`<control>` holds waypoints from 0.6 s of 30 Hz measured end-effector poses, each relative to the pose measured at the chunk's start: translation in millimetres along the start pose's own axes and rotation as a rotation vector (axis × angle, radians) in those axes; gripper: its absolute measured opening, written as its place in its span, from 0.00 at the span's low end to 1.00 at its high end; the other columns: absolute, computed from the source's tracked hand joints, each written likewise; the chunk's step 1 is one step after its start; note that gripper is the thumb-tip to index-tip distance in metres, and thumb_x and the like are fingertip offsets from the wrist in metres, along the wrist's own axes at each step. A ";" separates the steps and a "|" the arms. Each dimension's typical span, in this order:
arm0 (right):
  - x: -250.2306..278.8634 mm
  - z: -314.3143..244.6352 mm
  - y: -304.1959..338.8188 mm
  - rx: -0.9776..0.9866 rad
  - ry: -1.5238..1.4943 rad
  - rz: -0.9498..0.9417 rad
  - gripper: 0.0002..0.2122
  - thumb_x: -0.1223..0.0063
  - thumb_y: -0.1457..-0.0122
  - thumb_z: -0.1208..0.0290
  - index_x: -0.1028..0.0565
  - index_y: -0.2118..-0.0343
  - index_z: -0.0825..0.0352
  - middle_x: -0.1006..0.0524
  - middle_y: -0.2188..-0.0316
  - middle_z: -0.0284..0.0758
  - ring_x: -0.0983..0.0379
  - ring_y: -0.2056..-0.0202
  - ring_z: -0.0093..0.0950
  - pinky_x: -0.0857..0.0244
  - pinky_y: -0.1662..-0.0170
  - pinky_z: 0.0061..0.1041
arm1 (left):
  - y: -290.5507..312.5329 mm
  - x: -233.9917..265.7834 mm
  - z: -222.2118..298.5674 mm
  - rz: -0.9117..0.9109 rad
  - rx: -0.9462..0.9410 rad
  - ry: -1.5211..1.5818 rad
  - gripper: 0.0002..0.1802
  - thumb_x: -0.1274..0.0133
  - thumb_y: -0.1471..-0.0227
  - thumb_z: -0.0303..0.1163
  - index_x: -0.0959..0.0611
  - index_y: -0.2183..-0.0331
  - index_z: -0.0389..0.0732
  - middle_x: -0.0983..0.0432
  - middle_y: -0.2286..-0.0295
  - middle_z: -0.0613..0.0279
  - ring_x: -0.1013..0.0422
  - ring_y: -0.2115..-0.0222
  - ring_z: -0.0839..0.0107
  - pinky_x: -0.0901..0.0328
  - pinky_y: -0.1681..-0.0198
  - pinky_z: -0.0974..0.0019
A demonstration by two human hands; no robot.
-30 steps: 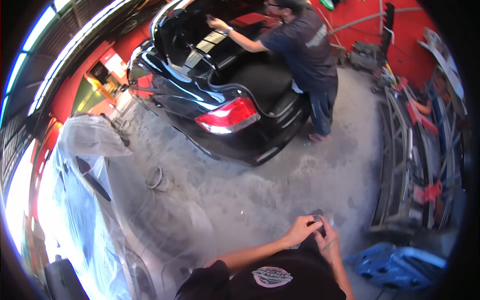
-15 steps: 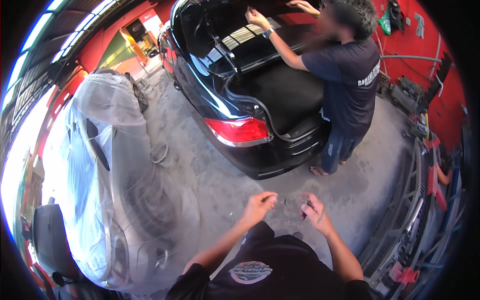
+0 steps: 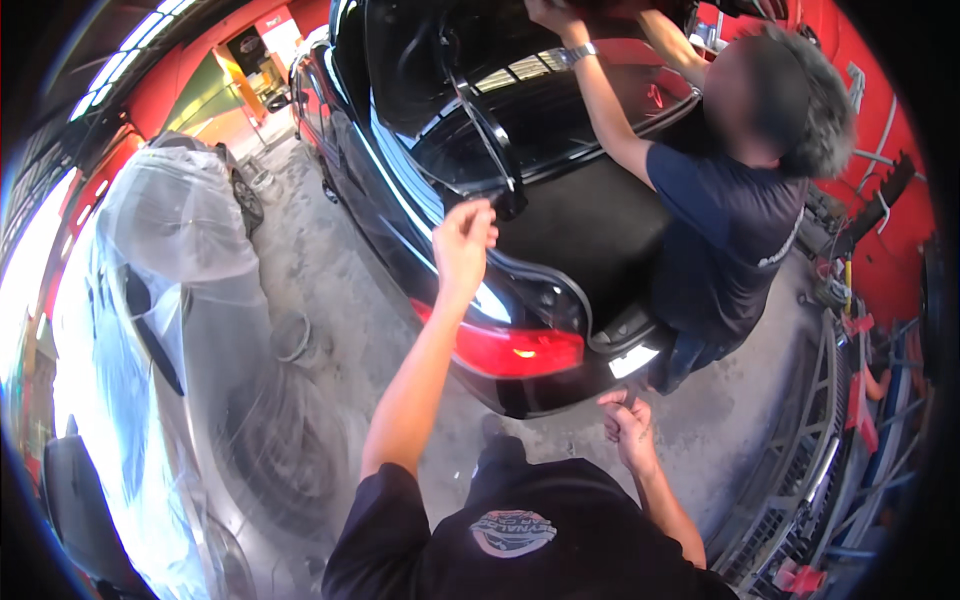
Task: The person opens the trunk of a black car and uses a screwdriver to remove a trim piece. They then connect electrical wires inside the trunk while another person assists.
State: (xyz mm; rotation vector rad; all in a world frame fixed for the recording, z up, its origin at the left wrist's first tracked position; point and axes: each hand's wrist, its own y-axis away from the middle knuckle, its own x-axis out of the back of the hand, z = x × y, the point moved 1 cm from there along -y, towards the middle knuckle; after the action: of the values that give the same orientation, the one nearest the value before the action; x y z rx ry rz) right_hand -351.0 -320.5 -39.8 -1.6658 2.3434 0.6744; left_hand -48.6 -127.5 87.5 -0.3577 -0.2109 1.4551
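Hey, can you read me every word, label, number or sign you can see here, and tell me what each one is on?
Wearer's black shirt: pale oval emblem with lettering, partly legible; I don't copy out wording.
Co-worker's dark shirt: pale lettering on the back, too slanted to read.
White sign by the doorway: too small to read.
Black car: no lettering I can make out.

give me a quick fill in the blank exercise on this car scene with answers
The car with the open trunk is ____ in colour.
A translucent sheet covers a vehicle on the picture's ____ side.
The wearer's left hand appears higher in the picture than the ____ hand.

Missing words: black; left; right.
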 end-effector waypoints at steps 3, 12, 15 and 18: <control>-64.9 -9.1 -39.0 0.117 0.226 -0.097 0.07 0.49 0.35 0.75 0.20 0.61 0.72 0.31 0.81 0.25 0.39 0.81 0.14 0.46 0.76 0.18 | -97.6 -10.0 -3.7 0.075 -0.069 0.019 0.17 0.41 0.40 0.28 0.19 0.52 0.29 0.18 0.67 0.61 0.24 0.71 0.76 0.29 0.66 0.70; -139.2 -74.1 -105.4 0.248 0.587 -0.169 0.10 0.49 0.32 0.72 0.19 0.54 0.69 0.27 0.79 0.30 0.33 0.76 0.17 0.36 0.70 0.21 | -241.7 -23.3 -36.7 0.159 -0.204 -0.080 0.11 0.36 0.45 0.26 0.15 0.61 0.30 0.17 0.72 0.57 0.23 0.74 0.73 0.29 0.68 0.70; -132.4 -97.4 -123.7 0.279 0.527 -0.169 0.11 0.50 0.31 0.72 0.20 0.54 0.72 0.30 0.81 0.26 0.36 0.78 0.16 0.38 0.71 0.20 | -240.3 -15.7 -32.8 0.101 -0.112 0.075 0.06 0.39 0.42 0.23 0.15 0.63 0.30 0.19 0.73 0.60 0.24 0.76 0.77 0.28 0.72 0.74; -129.3 -115.9 -153.3 0.294 0.435 -0.173 0.12 0.51 0.31 0.71 0.21 0.54 0.73 0.32 0.81 0.25 0.40 0.79 0.14 0.44 0.74 0.19 | -243.3 -7.6 -24.1 0.108 -0.081 0.099 0.08 0.40 0.42 0.25 0.16 0.62 0.29 0.19 0.73 0.60 0.24 0.75 0.76 0.27 0.71 0.71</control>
State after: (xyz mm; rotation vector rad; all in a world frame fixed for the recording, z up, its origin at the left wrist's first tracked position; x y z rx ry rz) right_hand -150.6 -305.9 75.4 -1.9923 2.3718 -0.0758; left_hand 185.1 -156.1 153.8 -0.5118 -0.1731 1.5340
